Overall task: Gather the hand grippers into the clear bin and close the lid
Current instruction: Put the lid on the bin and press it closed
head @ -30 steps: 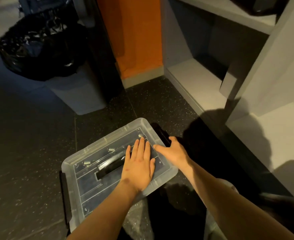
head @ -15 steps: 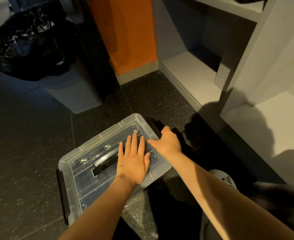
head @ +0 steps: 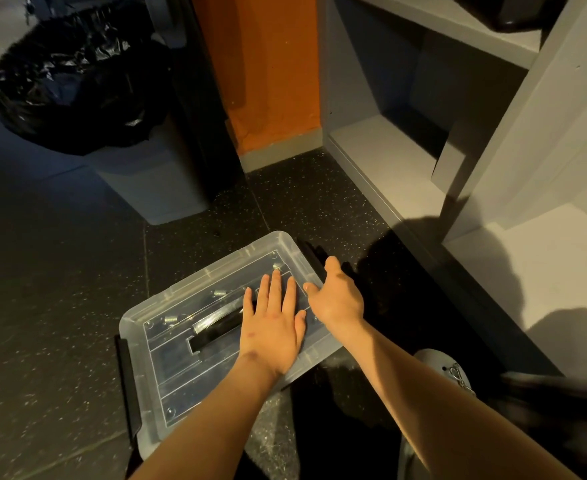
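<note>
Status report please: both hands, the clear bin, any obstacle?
Left hand flat on lid, holding nothing. Right hand at the black latch. Clear bin lidded, on floor. No obstacle visible.

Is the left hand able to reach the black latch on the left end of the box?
Probably yes. The left hand lies flat on the clear lid, and the black latch sits at the bin's near-left end with nothing covering it; only bare lid lies between them.
</note>
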